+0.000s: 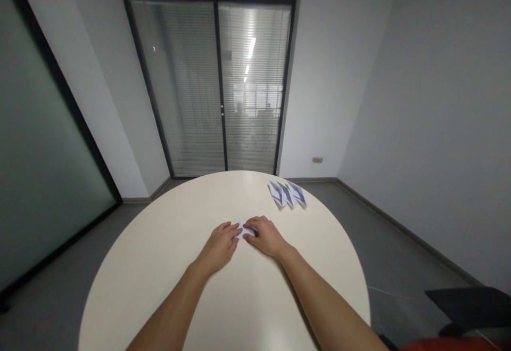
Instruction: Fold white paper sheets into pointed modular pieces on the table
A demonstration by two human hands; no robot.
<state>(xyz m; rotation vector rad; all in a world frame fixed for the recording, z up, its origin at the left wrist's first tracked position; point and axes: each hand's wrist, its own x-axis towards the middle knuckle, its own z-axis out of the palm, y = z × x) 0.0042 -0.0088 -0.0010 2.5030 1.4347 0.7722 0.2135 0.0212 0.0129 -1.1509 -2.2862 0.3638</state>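
Note:
A small piece of white folded paper lies on the round table between my two hands. My left hand has its fingers on the paper's left side, holding it against the tabletop. On the other side, my right hand grips the paper's right end with thumb and curved fingers. Parts of the paper are hidden beneath the fingers. Beyond my right hand, several folded white paper pieces lie side by side near the table's far right edge, with pointed corners and shaded creases.
The round cream table carries all the paper. Behind it stand dark-framed glass panels with blinds. A frosted glass panel is at left. At lower right are a black chair part and something red.

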